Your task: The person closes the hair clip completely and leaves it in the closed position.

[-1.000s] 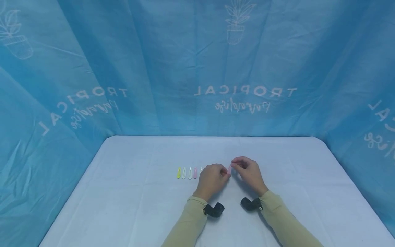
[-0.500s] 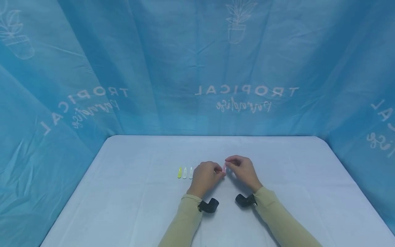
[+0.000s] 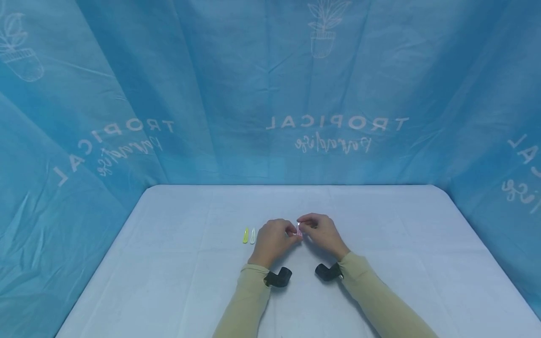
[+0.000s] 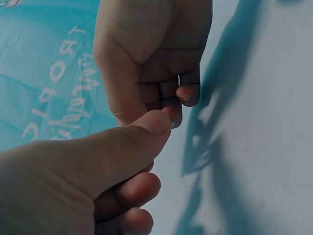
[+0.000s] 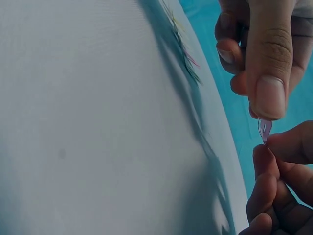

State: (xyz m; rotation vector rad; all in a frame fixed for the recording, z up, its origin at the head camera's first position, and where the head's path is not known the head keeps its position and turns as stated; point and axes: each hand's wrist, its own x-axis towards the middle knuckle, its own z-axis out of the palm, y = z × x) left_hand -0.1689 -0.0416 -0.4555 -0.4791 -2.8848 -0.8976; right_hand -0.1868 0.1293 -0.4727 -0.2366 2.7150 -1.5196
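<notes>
Between my two hands is a small pink snap hair clip (image 3: 299,229), held up off the table. My left hand (image 3: 274,239) pinches its wider end between thumb and finger, as the right wrist view shows best. At the other, narrow end, the fingertips of my right hand (image 3: 324,234) pinch the clip (image 5: 265,130). In the left wrist view the fingers cover it. Left of my left hand, a yellow hair clip (image 3: 245,235) and a white hair clip (image 3: 253,236) lie side by side, upright in a row. My left hand hides the rest of that row.
A white cloth covers the table (image 3: 169,263). Blue curtains (image 3: 236,94) with mirrored lettering hang behind it and at both sides. In the right wrist view the row of clips (image 5: 185,51) shows blurred and nearly edge-on. Each wrist wears a black camera (image 3: 279,277).
Both hands have moved left together, carrying the pink hair clip. My left hand now covers more of the row, including the pink and white clips that showed before.
</notes>
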